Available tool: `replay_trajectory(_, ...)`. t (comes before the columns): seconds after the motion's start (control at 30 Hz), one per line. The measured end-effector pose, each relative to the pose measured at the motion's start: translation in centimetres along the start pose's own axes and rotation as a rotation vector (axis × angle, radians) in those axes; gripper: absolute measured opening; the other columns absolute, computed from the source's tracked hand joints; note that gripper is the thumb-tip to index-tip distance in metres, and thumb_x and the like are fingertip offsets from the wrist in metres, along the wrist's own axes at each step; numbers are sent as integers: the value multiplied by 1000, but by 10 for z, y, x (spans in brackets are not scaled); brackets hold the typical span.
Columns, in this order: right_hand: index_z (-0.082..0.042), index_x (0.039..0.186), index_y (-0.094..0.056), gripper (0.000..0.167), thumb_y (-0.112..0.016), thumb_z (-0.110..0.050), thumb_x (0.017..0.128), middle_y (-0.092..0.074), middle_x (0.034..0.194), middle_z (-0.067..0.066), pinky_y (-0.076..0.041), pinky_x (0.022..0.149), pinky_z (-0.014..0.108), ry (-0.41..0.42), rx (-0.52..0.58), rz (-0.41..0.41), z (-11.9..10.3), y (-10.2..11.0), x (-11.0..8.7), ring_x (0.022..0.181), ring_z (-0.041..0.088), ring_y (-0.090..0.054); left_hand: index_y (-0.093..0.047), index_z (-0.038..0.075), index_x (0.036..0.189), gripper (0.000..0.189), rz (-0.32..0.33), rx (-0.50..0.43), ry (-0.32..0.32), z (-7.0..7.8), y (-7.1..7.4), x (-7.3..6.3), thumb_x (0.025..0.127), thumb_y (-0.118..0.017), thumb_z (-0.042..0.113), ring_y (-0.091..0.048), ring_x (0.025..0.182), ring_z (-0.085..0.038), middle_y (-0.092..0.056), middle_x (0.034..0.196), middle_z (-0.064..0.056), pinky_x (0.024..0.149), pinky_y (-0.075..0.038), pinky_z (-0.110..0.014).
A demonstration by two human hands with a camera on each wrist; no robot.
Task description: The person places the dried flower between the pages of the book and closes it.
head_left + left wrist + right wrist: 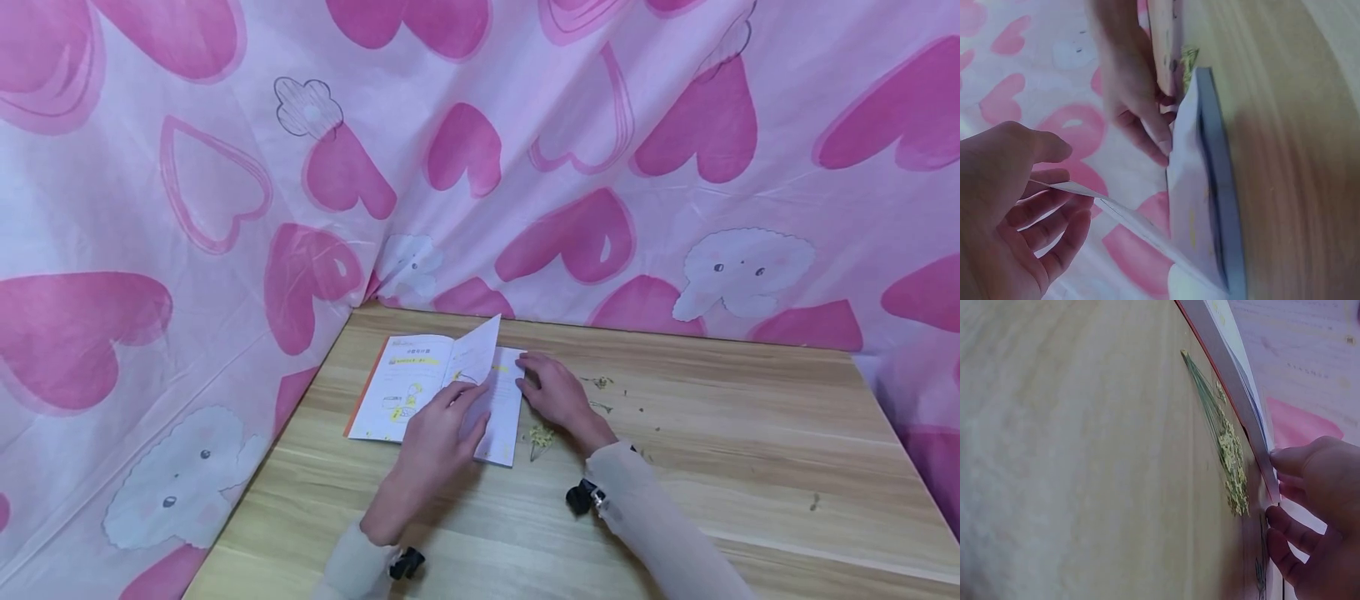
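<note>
A booklet (390,383) with an orange edge lies open on the wooden table, showing print and yellow drawings. One page (476,346) stands raised near its middle. My left hand (442,433) holds that page; in the left wrist view the paper (1135,225) runs between the thumb and fingers. At the right-hand page's upper outer corner, my right hand (553,390) rests with slightly bent fingers, its fingertips touching the booklet edge (1241,394) in the right wrist view. Beside the booklet lies a dried flower sprig (1229,456) with green stems and pale yellow blossoms.
More small dried sprigs (602,382) and bits of plant lie on the table (735,467) right of the booklet. A pink cloth (465,233) with hearts hangs along the back and left sides. Dark clips (407,563) sit at both wrists.
</note>
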State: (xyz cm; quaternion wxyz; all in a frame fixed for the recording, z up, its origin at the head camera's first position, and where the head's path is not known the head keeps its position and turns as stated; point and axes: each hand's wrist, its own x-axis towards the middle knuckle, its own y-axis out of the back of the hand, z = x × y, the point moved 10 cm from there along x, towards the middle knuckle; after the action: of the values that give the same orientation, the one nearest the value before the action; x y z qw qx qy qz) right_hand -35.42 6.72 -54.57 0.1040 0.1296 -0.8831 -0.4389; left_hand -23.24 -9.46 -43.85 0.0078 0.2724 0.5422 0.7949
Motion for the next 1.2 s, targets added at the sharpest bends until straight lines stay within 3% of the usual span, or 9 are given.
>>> replay_trajectory(0.4,-16,151,-64,46,-68,-30,107,-55,164,7,-38,128,57,-42,23,-36,4,-2,2,157,32,-47,-73,18,140,57,-24,-123,92,-25,20,1,87,-93,21,-73,120,-17,-73,136,1,90,-65,-39)
replay_trajectory(0.67,-14,150,-65,45,-69,-29,107,-56,163,7,-39,127,57,-51,33,-35,2,-3,1,156,33,-48,-73,18,140,57,-39,-184,139,-35,25,2,87,-93,23,-71,108,-16,-73,135,2,78,-63,-33)
replay_trajectory(0.87,-15,150,-64,45,-69,-29,107,-56,164,7,-38,128,57,-63,36,-33,3,-4,1,157,32,-47,-75,16,136,50,32,-207,138,-44,36,2,88,-90,17,-70,121,-23,-75,133,-3,96,-62,-43)
replay_trajectory(1.2,-16,151,-63,46,-68,-31,108,-54,165,6,-37,129,57,-79,30,-33,4,-5,0,158,31,-45,-78,9,130,33,205,-253,198,-70,57,-5,98,-76,5,-74,101,-22,-78,123,-7,75,-62,-39)
